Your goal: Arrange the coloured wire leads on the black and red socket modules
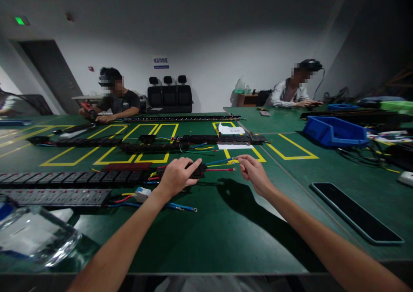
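My left hand (177, 175) rests over the black end block (200, 170) of a long black socket strip (106, 176), gripping it with the thumb stretched along its top. Blue, yellow and red wires with ring terminals stick out from the block to the right. Thumb and forefinger of my right hand (253, 171) are pinched at the tip of the blue wire (221, 160). The red wire (219, 169) lies loose below it. Nearer me is a grey socket strip (61, 197) with a white-and-blue component (142, 194) among its wires.
A clear plastic bottle (48, 240) lies front left. At right are a phone (356, 212) and a blue bin (334, 132) beside black cables. More black strips (155, 147) and a paper sheet (231, 129) lie farther back. Co-workers sit across the green table.
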A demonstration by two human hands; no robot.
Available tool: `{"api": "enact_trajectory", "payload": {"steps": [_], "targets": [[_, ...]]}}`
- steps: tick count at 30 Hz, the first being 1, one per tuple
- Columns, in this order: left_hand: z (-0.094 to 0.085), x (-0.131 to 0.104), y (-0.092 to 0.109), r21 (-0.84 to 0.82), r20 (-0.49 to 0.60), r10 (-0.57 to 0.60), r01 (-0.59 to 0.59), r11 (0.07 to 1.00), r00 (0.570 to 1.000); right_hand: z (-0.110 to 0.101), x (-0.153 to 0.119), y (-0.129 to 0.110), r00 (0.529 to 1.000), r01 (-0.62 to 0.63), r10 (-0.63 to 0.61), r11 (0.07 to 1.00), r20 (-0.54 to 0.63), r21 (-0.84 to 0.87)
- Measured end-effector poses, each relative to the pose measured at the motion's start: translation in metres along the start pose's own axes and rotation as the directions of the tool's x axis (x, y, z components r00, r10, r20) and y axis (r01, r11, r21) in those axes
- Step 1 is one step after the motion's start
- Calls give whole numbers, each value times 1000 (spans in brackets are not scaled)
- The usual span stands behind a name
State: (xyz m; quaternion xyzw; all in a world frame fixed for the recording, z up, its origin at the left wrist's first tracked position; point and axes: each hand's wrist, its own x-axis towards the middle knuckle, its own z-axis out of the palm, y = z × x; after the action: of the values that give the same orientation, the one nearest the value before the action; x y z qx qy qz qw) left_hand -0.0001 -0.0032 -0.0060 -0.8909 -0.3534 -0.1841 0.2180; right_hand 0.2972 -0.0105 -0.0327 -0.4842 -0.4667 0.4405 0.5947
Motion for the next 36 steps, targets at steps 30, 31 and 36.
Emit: {"api": "enact_trajectory", "payload": {"steps": [30, 31, 36], "targets": [[3, 0, -1, -19, -23, 78, -79, 997, 997, 1, 0, 1, 1000, 4, -4, 996, 2, -89], [3, 0, -2, -18, -26, 79, -80, 997, 997, 1, 0, 1, 1000, 0, 0, 996, 0, -91], [4, 0, -2, -19, -39, 81, -82, 996, 996, 0, 1, 2, 1000, -5, 5, 996, -3, -87]]}}
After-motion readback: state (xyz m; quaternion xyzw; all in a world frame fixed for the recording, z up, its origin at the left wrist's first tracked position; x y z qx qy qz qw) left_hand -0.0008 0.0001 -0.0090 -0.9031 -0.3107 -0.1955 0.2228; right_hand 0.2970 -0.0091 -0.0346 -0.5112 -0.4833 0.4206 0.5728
